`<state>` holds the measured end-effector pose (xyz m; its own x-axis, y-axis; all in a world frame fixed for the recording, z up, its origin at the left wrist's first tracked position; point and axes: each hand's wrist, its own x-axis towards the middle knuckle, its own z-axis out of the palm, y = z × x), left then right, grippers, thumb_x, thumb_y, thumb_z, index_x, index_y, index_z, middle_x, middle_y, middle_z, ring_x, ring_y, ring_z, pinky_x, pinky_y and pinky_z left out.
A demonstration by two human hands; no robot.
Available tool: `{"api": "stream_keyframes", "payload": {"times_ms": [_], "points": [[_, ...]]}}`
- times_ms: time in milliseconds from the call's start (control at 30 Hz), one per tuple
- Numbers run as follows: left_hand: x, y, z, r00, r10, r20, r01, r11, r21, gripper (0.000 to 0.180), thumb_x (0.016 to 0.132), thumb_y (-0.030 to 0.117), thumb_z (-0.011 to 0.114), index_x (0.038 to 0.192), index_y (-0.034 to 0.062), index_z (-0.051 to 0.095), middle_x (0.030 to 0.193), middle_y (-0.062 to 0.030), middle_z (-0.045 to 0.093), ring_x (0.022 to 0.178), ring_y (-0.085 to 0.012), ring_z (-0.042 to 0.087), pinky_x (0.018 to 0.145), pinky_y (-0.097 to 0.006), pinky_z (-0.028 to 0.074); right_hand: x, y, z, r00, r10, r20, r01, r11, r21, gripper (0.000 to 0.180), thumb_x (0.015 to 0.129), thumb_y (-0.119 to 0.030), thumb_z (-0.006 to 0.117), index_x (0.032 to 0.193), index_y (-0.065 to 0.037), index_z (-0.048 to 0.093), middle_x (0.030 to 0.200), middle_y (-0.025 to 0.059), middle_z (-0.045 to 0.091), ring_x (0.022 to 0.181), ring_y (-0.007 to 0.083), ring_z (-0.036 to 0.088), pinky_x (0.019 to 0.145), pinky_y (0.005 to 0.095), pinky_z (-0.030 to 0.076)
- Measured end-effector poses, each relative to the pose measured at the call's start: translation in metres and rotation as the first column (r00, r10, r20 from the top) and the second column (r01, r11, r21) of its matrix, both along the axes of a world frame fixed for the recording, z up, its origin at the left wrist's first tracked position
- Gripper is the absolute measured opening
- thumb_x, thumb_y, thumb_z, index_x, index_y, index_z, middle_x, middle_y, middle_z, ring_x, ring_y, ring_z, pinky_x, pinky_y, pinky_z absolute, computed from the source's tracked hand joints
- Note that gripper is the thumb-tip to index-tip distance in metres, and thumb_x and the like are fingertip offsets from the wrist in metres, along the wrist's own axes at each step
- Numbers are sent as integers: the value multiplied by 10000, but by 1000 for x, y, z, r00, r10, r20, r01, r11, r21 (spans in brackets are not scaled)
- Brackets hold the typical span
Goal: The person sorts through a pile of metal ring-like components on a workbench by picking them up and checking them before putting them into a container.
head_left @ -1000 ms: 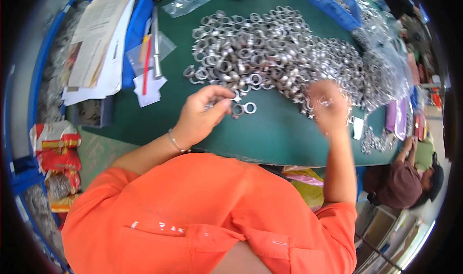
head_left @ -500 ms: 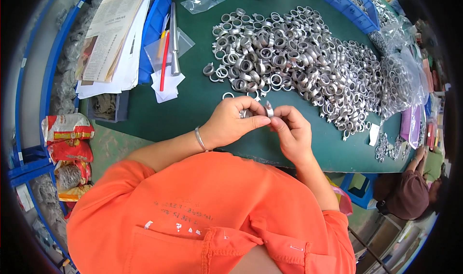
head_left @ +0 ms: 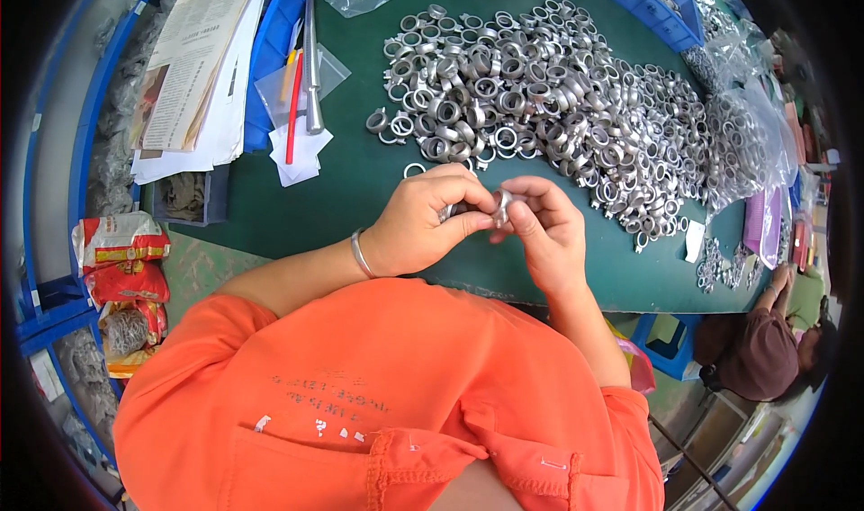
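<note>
Your left hand (head_left: 423,223) and your right hand (head_left: 540,228) meet near the middle of the view, just above the near edge of the dark green table top (head_left: 360,187). Both are curled tight, fingertips touching one another. Your right thumb and forefinger pinch a small silvery metal ring piece (head_left: 502,207), and your left fingers close on a second small grey metal piece (head_left: 447,211) at 9 o'clock of the first; the two pieces sit just beside each other, and I cannot tell whether they touch. A thin silver bangle (head_left: 360,253) circles your left wrist.

At 12 o'clock of your hands lies a broad heap of silvery metal rings (head_left: 540,97), spreading toward 2 o'clock. One loose ring (head_left: 413,169) lies flat at 11 o'clock, near your left knuckles. At 10 o'clock a grey metal rod (head_left: 311,70) and a red pen (head_left: 293,111) rest on clear plastic bags, beside a stack of printed papers (head_left: 193,70).
</note>
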<state>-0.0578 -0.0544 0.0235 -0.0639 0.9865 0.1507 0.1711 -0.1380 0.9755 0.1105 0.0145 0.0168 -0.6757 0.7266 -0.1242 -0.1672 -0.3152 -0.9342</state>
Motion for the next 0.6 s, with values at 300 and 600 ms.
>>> {"api": "stream_keyframes", "payload": {"times_ms": [300,600], "points": [[-1,-2,6,762,83,643,255,873,-415,161,846,78,576,958,-38,569,810,-84,595,640,-103,560,473,-195,425,-4,-4,5,973,-219,74,88,648,756,212,663,103,652,831,-4,579,984,143,593,884,258,585,745,321,486],[-13,-8,-9,679,266,684,179,843,-506,202,826,-4,512,1023,-26,545,909,-133,606,735,-157,606,574,-233,496,-25,29,-8,862,-436,258,-75,393,916,118,731,48,589,836,-5,584,813,114,563,724,264,565,630,326,466]]}}
